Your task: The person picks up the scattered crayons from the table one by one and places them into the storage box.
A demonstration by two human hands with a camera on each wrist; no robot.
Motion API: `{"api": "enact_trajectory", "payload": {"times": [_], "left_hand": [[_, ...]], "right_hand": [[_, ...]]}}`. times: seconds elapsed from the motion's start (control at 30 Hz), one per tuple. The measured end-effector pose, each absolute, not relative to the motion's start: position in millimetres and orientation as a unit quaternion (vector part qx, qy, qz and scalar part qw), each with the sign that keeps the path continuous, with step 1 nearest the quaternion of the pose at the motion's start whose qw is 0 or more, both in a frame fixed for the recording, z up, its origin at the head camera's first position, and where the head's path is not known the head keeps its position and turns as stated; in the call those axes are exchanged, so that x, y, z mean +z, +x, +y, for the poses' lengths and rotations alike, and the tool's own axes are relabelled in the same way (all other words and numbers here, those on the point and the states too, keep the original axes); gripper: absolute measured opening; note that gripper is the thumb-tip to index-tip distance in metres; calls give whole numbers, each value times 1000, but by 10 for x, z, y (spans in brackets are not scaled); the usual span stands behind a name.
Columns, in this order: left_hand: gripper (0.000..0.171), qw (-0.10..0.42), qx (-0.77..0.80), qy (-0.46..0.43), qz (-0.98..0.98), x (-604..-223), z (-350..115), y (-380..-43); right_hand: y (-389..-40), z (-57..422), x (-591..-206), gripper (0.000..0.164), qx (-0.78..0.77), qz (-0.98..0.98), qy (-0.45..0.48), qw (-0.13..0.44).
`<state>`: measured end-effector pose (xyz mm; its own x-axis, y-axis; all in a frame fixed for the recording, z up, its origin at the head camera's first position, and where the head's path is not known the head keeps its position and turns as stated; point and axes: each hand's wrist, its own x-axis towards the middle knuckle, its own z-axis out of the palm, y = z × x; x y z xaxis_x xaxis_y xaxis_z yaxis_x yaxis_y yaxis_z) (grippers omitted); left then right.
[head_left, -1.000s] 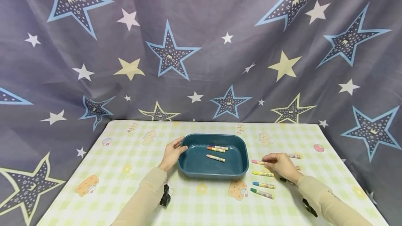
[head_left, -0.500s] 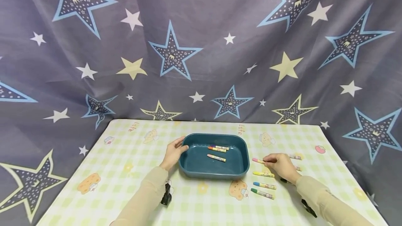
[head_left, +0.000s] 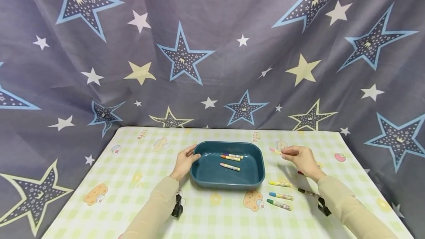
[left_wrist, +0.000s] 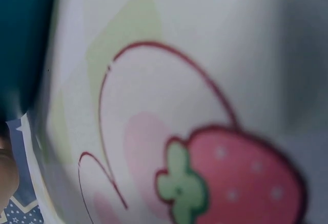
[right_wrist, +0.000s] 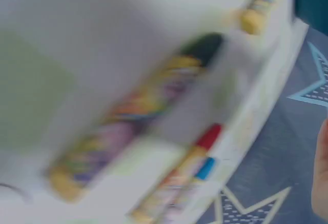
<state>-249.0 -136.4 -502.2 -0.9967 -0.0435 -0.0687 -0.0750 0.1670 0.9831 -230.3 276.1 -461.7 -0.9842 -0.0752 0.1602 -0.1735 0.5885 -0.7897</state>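
Bin's right wall (head_left: 260,168), seemingly free above

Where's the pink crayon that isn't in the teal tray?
In the head view, the pink crayon is pinched in the right hand, to the right of the teal tray and farther back than the yellow crayon.

Pink-tipped crayon (head_left: 275,151), pinched in right hand (head_left: 303,160), tilted, rectangular teal tray (head_left: 227,186), rim gripped by left hand (head_left: 183,162), three crayons (head_left: 230,167) lying inside.
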Motion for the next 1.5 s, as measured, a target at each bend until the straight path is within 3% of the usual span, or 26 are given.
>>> {"api": "enact_trajectory", "payload": {"times": [0.37,0.7,0.93,1.2,1.33,1.5], "left_hand": [[49,2,650,-39,759,-5031,-1371,-2492],[48,5,650,-41,759,-5099,-1355,-2467],[49,8,656,-37,754,-5025,-1359,-2449],[51,22,653,-23,757,-4904,-1352,-2424],[51,32,659,-30,751,-4776,-1357,-2344],[50,27,656,-32,753,-4900,-1382,-2410]], "right_hand": [[-2434,2174,-4367,27,512,-850,121,35],[-2441,1599,-4600,26,549,-826,129,-11],[-2530,1271,-4803,20,537,-835,123,-10],[-2623,1186,-4842,18,515,-856,45,-21],[-2605,1178,-4874,16,475,-877,69,-35],[-2602,1168,-4903,18,456,-884,93,-40]]}}
